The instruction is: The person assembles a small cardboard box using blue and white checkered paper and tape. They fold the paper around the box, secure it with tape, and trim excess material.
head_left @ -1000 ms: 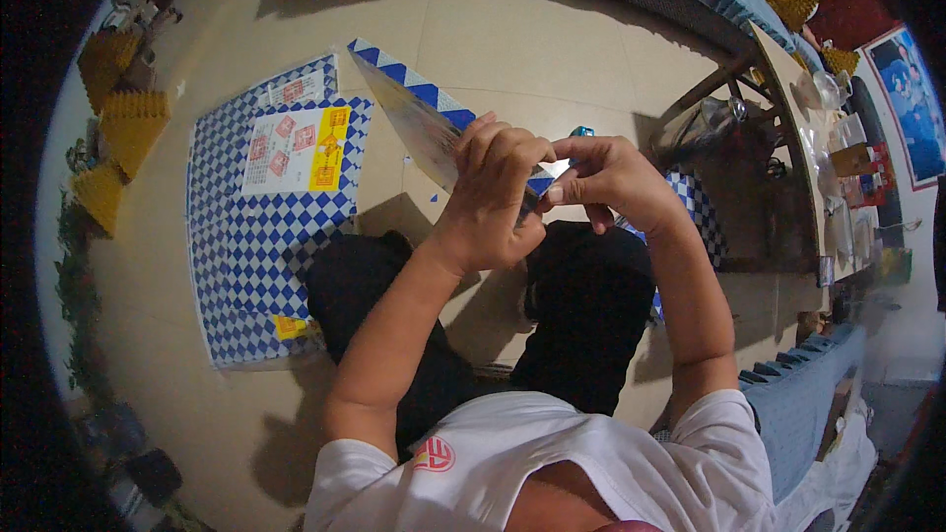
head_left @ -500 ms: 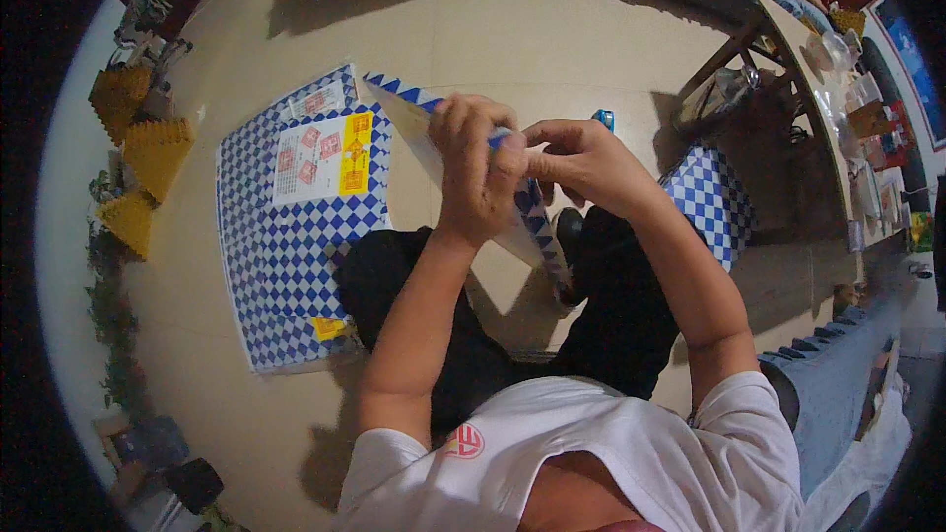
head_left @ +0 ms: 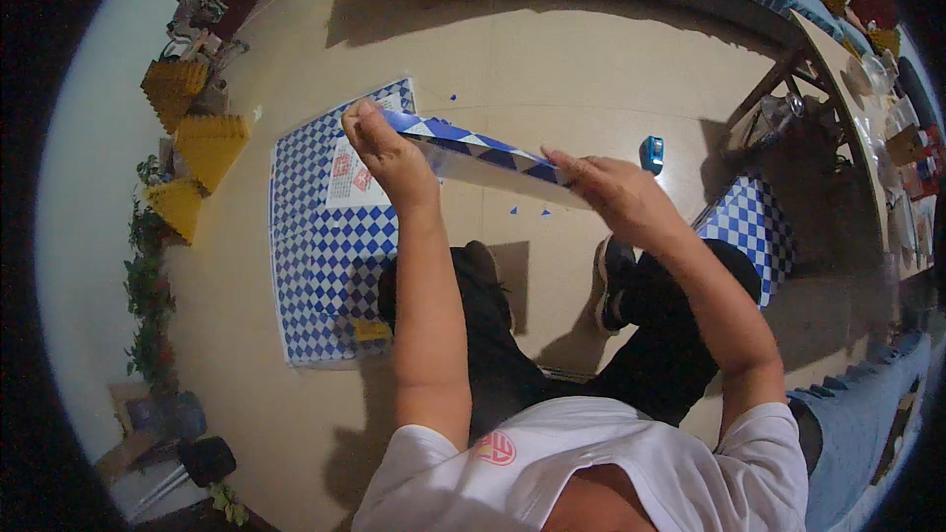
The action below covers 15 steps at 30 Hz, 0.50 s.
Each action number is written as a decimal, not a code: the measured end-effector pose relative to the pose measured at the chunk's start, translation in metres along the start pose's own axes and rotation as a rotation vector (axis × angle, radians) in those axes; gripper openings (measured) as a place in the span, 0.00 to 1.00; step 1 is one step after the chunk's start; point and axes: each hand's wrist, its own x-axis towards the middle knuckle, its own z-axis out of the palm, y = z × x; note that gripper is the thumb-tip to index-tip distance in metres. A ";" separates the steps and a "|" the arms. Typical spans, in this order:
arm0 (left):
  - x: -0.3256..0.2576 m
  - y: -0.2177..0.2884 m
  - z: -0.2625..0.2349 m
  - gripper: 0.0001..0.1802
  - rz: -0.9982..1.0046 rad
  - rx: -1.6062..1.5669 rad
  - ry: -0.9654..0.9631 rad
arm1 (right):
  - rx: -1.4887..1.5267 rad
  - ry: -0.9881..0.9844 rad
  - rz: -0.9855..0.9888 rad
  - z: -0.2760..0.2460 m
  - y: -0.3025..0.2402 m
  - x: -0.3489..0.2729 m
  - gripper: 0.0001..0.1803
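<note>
left hand (head_left: 386, 153) moved out leftward along the blue-and-white checkered sheet (head_left: 473, 150) | right hand (head_left: 616, 195) drew apart from it | sheet went from bunched to stretched edge-on between them

A blue-and-white checkered sheet (head_left: 473, 153), stretched nearly edge-on, hangs in the air above the tan floor, sloping down rightward.

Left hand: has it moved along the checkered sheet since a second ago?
Yes. The left hand has slid out to the sheet's left end, away from the right hand, and now sits over the checkered mat on the floor.
</note>
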 end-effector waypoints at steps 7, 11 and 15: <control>-0.026 -0.032 0.024 0.34 -0.516 -0.153 0.186 | -0.034 -0.040 -0.022 -0.014 0.044 0.010 0.34; -0.085 -0.070 0.058 0.35 -0.697 -0.142 0.211 | 0.062 -0.192 0.068 -0.013 0.097 0.010 0.28; -0.148 -0.138 0.067 0.24 -0.754 -0.127 0.243 | 0.137 -0.388 0.227 0.010 0.128 -0.002 0.25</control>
